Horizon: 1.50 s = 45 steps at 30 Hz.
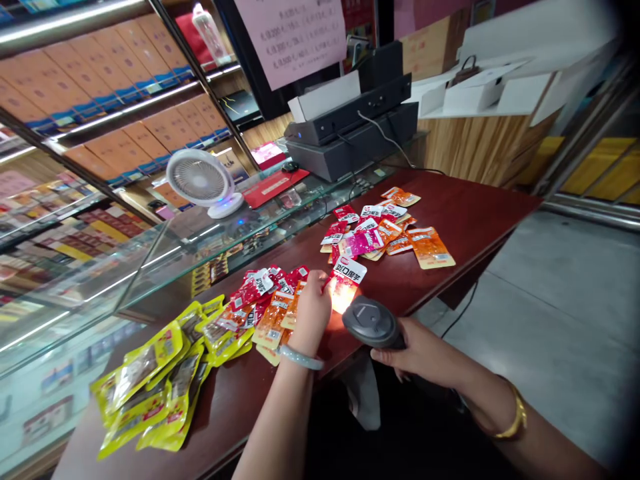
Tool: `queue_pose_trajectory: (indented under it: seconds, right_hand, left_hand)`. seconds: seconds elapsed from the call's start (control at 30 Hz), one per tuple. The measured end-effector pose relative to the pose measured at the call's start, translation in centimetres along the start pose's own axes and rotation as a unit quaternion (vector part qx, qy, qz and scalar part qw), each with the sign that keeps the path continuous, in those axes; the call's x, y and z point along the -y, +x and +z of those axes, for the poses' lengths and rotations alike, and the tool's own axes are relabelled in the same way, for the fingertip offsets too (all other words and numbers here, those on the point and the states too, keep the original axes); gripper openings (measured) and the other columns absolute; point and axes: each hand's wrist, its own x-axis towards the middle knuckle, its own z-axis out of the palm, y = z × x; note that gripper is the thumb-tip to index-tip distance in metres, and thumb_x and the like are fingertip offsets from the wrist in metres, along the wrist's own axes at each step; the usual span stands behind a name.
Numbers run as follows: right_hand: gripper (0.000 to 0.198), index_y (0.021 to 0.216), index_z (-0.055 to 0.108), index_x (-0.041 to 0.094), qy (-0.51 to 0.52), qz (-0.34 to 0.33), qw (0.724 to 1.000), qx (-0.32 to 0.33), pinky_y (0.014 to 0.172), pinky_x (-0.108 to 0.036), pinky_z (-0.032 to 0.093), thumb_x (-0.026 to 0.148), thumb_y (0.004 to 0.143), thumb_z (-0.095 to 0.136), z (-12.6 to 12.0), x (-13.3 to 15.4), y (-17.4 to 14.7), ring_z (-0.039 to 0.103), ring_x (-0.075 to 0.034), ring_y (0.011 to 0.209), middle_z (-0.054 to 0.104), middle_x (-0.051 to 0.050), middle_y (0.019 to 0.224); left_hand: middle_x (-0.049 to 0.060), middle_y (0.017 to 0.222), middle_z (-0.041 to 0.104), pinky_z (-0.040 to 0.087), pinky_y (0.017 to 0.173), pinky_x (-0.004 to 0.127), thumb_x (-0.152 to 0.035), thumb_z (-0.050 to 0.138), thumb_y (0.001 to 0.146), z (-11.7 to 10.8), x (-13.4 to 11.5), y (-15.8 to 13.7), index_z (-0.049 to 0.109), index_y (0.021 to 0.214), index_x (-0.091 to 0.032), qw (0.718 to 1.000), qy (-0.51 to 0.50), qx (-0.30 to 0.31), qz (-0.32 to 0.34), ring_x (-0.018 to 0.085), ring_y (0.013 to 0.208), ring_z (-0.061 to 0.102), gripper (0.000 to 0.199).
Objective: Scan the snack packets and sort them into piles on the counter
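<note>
Gripping a dark handheld barcode scanner [373,323], the right hand [411,352] aims its light [342,297] at a red-and-white snack packet [349,270], which the left hand [315,307] pinches by one edge over the red-brown counter [480,213]. Glare off glossy film, or tilting, could spoil a reading. The packet's lower print is washed out; left fingertips and scanner handle are largely hidden.

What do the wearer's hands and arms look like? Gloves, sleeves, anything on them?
Left hand: no glove, pale grey-blue bangle at the wrist. Right hand: no glove, gold bangle above the wrist. No sleeves in view.
</note>
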Motion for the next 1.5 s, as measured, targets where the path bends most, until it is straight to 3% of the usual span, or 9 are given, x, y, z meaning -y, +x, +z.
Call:
queue_pose_trajectory:
  seconds: [0.17, 0.4, 0.6, 0.77, 1.0, 1.1, 1.23, 1.37, 1.5]
  right_hand:
    - [0.031, 0.091, 0.059, 0.017, -0.016, -0.012, 1.000, 0.006, 0.044, -0.018, 0.044, 0.043, 0.082, 0.073, 0.8, 0.1, 0.8, 0.054, -0.009, 0.047, 0.056, 0.004, 0.067]
    - [0.032, 0.094, 0.063, 0.016, -0.026, -0.013, 1.000, -0.001, 0.044, -0.019, 0.044, 0.043, 0.081, 0.074, 0.9, 0.1, 1.2, 0.051, -0.009, 0.046, 0.056, 0.003, 0.069]
    - [0.035, 0.098, 0.063, 0.016, -0.004, -0.008, 1.000, -0.012, 0.043, -0.019, 0.045, 0.044, 0.080, 0.074, 0.4, -0.1, 1.2, 0.051, -0.008, 0.045, 0.054, 0.004, 0.067]
    - [0.036, 0.097, 0.062, 0.016, 0.006, -0.006, 1.000, -0.030, 0.043, -0.019, 0.045, 0.045, 0.080, 0.073, 0.0, -0.5, 1.1, 0.051, -0.008, 0.045, 0.056, 0.004, 0.068]
    - [0.029, 0.094, 0.063, 0.016, -0.015, -0.013, 0.997, -0.070, 0.043, -0.017, 0.043, 0.038, 0.078, 0.074, -0.5, -0.5, -0.1, 0.048, -0.007, 0.049, 0.060, 0.001, 0.073]
    - [0.024, 0.087, 0.061, 0.017, -0.028, -0.013, 0.995, -0.100, 0.043, -0.016, 0.041, 0.035, 0.077, 0.073, -1.1, -0.4, -0.8, 0.047, -0.008, 0.049, 0.055, 0.003, 0.066]
    - [0.027, 0.090, 0.060, 0.018, -0.028, 0.004, 0.993, -0.117, 0.043, -0.017, 0.041, 0.037, 0.076, 0.073, -1.8, -0.5, -1.1, 0.049, -0.008, 0.048, 0.054, 0.004, 0.065]
    - [0.030, 0.094, 0.060, 0.017, -0.017, 0.004, 0.994, -0.108, 0.044, -0.019, 0.043, 0.039, 0.078, 0.071, -2.0, -0.5, -0.8, 0.049, -0.008, 0.046, 0.056, 0.004, 0.066]
    - [0.029, 0.094, 0.059, 0.017, -0.025, 0.001, 0.994, -0.110, 0.044, -0.021, 0.043, 0.040, 0.081, 0.071, -1.5, 0.1, 0.0, 0.051, -0.010, 0.044, 0.057, 0.004, 0.061]
  left_hand:
    - [0.007, 0.087, 0.069, 0.044, 0.065, 0.029, -0.031, 0.051, 0.092, -5.1, 1.9, 0.4, 0.056, 0.107, -0.021, 0.987, 0.138, -0.040, -0.068, 0.021, 0.076, 0.065, 0.019]
    - [0.015, 0.101, 0.070, 0.044, 0.082, 0.042, -0.039, 0.047, 0.092, -10.1, 4.8, 0.4, 0.059, 0.114, -0.019, 0.903, 0.418, -0.048, -0.084, 0.033, 0.098, 0.063, 0.032]
    - [0.014, 0.124, 0.063, 0.039, 0.101, 0.047, -0.035, 0.053, 0.089, -8.2, 3.3, 1.2, 0.063, 0.118, -0.020, 0.914, 0.401, -0.064, 0.011, 0.033, 0.118, 0.052, 0.034]
    - [0.009, 0.125, 0.066, 0.041, 0.102, 0.040, -0.035, 0.056, 0.091, -3.2, -1.6, 4.8, 0.066, 0.116, -0.025, 0.951, 0.288, 0.035, 0.110, 0.026, 0.118, 0.055, 0.029]
    - [0.015, 0.128, 0.063, 0.040, 0.098, 0.047, -0.040, 0.060, 0.087, 3.6, -5.5, 10.7, 0.064, 0.121, -0.021, 0.922, 0.335, 0.135, 0.143, 0.032, 0.122, 0.053, 0.039]
    - [0.016, 0.128, 0.062, 0.038, 0.100, 0.048, -0.046, 0.068, 0.081, 4.2, -6.0, 11.4, 0.065, 0.117, -0.019, 0.914, 0.340, 0.156, 0.157, 0.034, 0.125, 0.050, 0.045]
    - [0.012, 0.112, 0.069, 0.041, 0.095, 0.040, -0.041, 0.067, 0.082, 3.9, -5.8, 10.8, 0.063, 0.113, -0.022, 0.942, 0.280, 0.095, 0.159, 0.028, 0.113, 0.058, 0.037]
    - [0.003, 0.079, 0.070, 0.045, 0.072, 0.028, -0.033, 0.051, 0.092, 2.9, -4.2, 9.9, 0.064, 0.094, -0.021, 0.988, 0.096, 0.097, 0.075, 0.018, 0.075, 0.064, 0.018]
    - [-0.001, 0.066, 0.065, 0.045, 0.061, 0.023, -0.037, 0.052, 0.090, 1.2, -2.2, 8.6, 0.059, 0.085, -0.020, 0.994, -0.067, 0.087, -0.005, 0.014, 0.061, 0.061, 0.019]
